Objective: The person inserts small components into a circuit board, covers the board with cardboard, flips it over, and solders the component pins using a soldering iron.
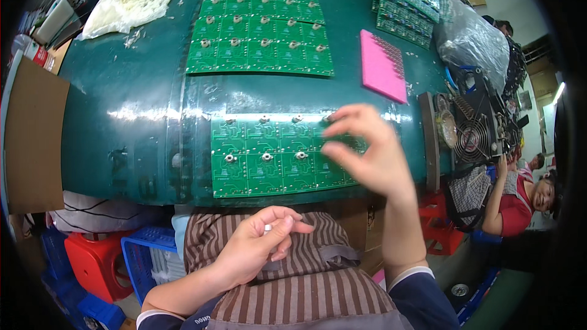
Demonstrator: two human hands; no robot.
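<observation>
In front of me lies a green circuit board panel [263,177], with small round metal-and-white components [267,157] standing upright on it in two rows. My right hand [367,150] hovers over the panel's right end, slightly blurred. Its thumb and fingers are apart, with the fingertips close to a component at the far edge, and I see nothing between them. Below the table's near edge, above my lap, my left hand [263,241] is curled closed. A small white piece [267,228] shows between its fingers; anything else inside the palm is hidden.
Further back lies a larger group of green panels [257,30] with components. A pink foam block [380,67] with rows of metal pins lies to the right, near stacked boards [406,6]. A bag of small white parts [134,0] is far left; a fan [474,137] stands right.
</observation>
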